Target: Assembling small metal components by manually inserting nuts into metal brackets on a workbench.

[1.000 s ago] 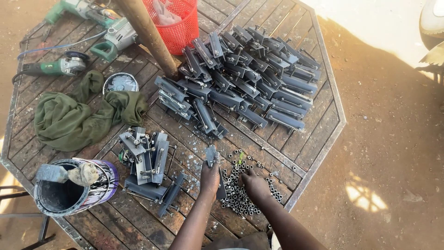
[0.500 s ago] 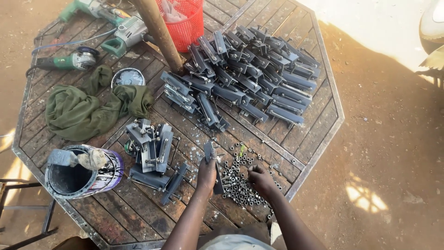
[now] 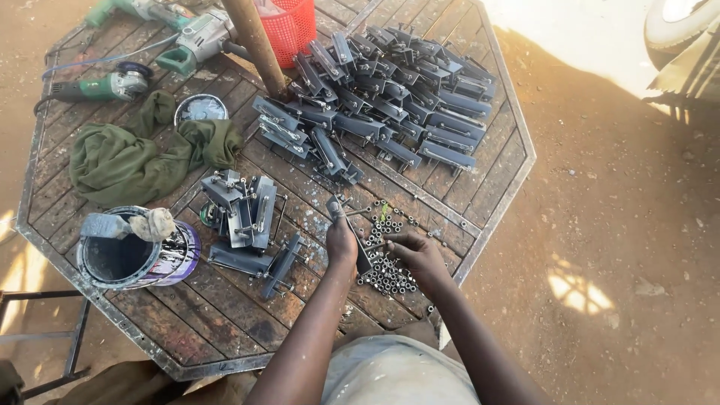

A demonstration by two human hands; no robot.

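My left hand (image 3: 341, 241) grips a dark metal channel bracket (image 3: 335, 207) that stands up on the wooden table (image 3: 225, 322). My right hand (image 3: 415, 251) rests beside it over a heap of small nuts (image 3: 386, 271), its fingers pinched near the bracket's side; what they hold is too small to see. A small stack of finished brackets (image 3: 244, 214) lies to the left of my left hand. A large pile of similar brackets (image 3: 390, 97) covers the far part of the table.
A paint tin (image 3: 135, 251) with a rag on its rim stands at the near left. A green cloth (image 3: 142, 150), a round lid (image 3: 200, 109), two power tools (image 3: 112, 86), a red basket (image 3: 289, 26) and a post (image 3: 255, 45) lie farther back. Bare ground is on the right.
The view has shifted, so the table sits higher and more to the left. Both hands stay at the bracket and nuts, the right hand a little closer to the bracket.
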